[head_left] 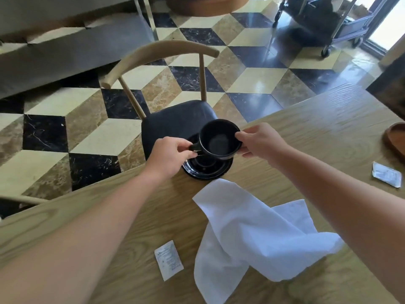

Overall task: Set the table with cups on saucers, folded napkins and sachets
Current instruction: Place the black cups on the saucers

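A black cup (219,140) is held tilted just above a black saucer (207,168) near the far edge of the wooden table (317,132). My left hand (168,154) pinches the cup's handle on its left side. My right hand (258,139) grips the cup's right rim. A white napkin (252,233) lies unfolded and crumpled on the table in front of the saucer. One white sachet (168,263) lies near me to the left of the napkin, and another sachet (386,177) lies at the right.
A wooden chair with a black seat (175,121) stands just beyond the table edge behind the saucer. A brown wooden tray (396,139) shows at the right edge of the table. A wheeled cart (324,23) stands on the tiled floor at the back right.
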A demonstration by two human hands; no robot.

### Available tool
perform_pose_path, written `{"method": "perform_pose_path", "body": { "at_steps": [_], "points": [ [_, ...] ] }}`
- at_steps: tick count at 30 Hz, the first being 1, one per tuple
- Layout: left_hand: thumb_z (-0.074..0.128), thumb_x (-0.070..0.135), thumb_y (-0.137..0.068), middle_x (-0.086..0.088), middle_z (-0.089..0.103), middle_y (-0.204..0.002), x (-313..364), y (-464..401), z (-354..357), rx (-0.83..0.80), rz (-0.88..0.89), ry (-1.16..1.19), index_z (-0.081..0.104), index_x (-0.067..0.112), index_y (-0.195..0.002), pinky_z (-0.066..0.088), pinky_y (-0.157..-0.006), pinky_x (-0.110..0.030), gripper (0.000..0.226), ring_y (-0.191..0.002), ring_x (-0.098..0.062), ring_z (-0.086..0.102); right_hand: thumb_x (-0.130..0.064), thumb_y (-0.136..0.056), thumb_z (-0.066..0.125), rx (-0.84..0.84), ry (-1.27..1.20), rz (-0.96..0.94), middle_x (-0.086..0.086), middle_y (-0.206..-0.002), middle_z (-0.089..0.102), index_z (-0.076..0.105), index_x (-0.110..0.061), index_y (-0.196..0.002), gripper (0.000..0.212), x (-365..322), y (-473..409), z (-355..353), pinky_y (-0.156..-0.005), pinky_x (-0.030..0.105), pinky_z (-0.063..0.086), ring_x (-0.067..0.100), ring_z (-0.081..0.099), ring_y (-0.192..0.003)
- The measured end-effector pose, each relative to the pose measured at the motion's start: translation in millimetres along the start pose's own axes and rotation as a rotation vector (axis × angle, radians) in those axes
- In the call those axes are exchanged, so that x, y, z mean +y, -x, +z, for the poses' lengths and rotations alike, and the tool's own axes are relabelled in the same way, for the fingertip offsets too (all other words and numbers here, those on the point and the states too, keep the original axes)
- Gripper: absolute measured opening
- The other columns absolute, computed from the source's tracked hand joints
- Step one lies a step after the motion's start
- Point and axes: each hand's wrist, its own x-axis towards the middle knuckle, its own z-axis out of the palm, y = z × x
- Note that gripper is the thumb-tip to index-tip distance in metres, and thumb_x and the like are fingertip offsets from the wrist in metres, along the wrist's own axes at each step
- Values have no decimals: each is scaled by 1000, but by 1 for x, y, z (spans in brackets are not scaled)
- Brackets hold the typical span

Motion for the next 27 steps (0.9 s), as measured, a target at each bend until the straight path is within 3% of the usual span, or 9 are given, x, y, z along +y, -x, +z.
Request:
{"method": "perform_pose_path", "body": {
  "at_steps": [3,6,8,11,14,19,24,27],
  "points": [
    [77,25,-83,8,73,-70,-14,1,1,5,16,-55,81,31,-85,49,-63,-22,7,-72,-7,66,-19,-97,53,-28,59,-7,11,-82,79,77,-8,-94,27,-5,-9,10,-76,35,64,23,78,-78],
    [76,26,-84,6,74,-72,-21,-1,2,20,21,-72,76,36,-77,52,-70,-29,12,-75,-11,67,-21,-97,53,-38,74,-16,10,-80,79,77,-9,-94,27,-8,-15,15,-73,32,64,20,78,-75],
    [77,27,-83,12,74,-73,-28,-4,5,40,44,-69,73,42,-73,50,-67,-20,18,-76,-5,67,-22,-97,54,-26,71,-32,10,-80,79,77,-9,-94,27,-6,-20,20,-69,29,64,19,78,-74],
    [78,27,-82,23,72,-73,-33,-7,6,93,62,-47,78,37,-80,43,-61,-8,10,-77,5,66,-23,-97,56,-13,31,-41,10,-79,79,76,-9,-96,25,-3,-23,22,-60,24,62,15,77,-69],
    [78,26,-83,22,72,-72,-41,-6,8,115,63,-49,80,31,-88,44,-65,-10,8,-79,8,65,-23,-97,57,-20,18,-51,9,-79,79,76,-8,-99,24,1,-24,27,-56,21,60,12,77,-67],
    [78,26,-83,24,71,-72,-49,-1,12,131,75,-72,81,31,-90,40,-60,0,9,-77,12,64,-20,-95,57,-23,32,-57,11,-80,79,77,-4,-95,25,9,-24,33,-54,20,59,14,77,-68],
    [77,25,-84,16,75,-78,-53,5,18,117,64,-57,81,28,-92,51,-71,-19,9,-78,0,68,-19,-94,57,-18,64,-73,12,-79,78,77,-3,-92,26,14,-24,38,-51,18,56,12,76,-66],
    [78,23,-84,15,75,-79,-55,5,18,119,65,-50,81,26,-94,51,-73,-18,11,-78,0,69,-20,-94,57,-22,66,-76,12,-80,78,77,-4,-90,26,16,-25,40,-50,18,55,12,76,-65]
  ]
}}
